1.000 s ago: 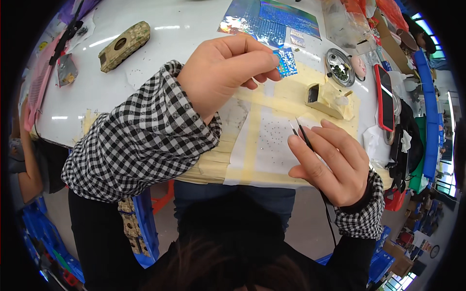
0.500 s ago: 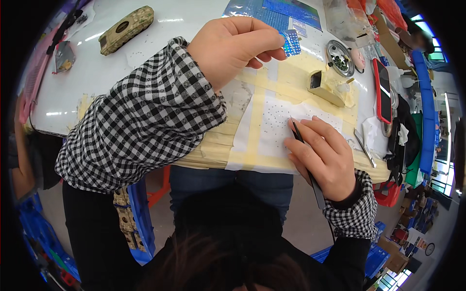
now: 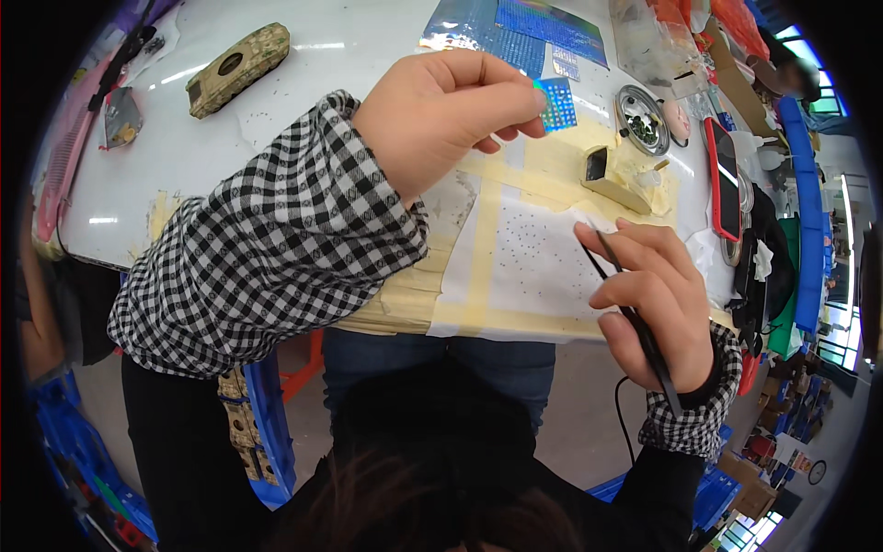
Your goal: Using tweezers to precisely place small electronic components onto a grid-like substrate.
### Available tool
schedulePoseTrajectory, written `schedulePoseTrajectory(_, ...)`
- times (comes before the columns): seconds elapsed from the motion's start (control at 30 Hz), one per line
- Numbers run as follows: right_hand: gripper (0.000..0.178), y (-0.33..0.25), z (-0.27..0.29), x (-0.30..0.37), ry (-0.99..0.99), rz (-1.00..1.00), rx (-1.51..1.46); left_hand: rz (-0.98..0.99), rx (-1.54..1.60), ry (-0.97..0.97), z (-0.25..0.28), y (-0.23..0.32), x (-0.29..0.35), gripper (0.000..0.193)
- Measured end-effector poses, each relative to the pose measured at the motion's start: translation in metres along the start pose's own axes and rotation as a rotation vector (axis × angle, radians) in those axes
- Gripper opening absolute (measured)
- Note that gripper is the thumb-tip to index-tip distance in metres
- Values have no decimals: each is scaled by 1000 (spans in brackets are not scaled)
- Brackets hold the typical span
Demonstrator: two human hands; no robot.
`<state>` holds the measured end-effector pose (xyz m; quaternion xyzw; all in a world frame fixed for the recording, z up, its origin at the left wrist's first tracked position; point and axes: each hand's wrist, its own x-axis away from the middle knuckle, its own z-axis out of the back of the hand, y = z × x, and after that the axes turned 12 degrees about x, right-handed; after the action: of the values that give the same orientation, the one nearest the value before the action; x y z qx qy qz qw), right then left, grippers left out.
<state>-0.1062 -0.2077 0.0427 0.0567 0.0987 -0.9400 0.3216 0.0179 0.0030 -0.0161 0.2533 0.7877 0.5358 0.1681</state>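
Note:
Between thumb and fingers, my left hand (image 3: 441,101) pinches a small shiny blue sheet (image 3: 560,105) with rows of pale spots, above the table. Black tweezers (image 3: 651,350) are gripped in my right hand (image 3: 670,290), their two tips spread apart and pointing up and left. They hover at the right part of a white paper (image 3: 543,299) scattered with tiny dark specks. Yellowish tape (image 3: 482,248) crosses the paper. Whether anything sits at the tweezer tips is too small to tell.
Beyond the paper stand a small yellowish block (image 3: 618,184) and a round metal dish (image 3: 642,120) of dark green bits. A red-cased phone (image 3: 723,179) lies at right. Shiny blue sheets (image 3: 552,28) lie at the back, a camouflage-patterned case (image 3: 237,70) at far left.
My right hand has moved right, away from the specks, and the tweezer tips now show spread apart. The shiny sheet in my left hand has turned and sits slightly lower.

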Motion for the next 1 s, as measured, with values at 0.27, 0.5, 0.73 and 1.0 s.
schedulePoseTrajectory(0.27,19,10,17,-41,303,56,13,82,83,-37,-8,7,5,18)
schedulePoseTrajectory(0.5,25,28,-15,-49,402,31,43,129,77,-43,-10,10,6,15)
schedulePoseTrajectory(0.73,24,29,-18,-46,363,63,16,152,25,-26,-9,7,7,14)
schedulePoseTrajectory(1.0,24,29,-20,-47,373,62,30,136,6,-43,-9,8,7,14)
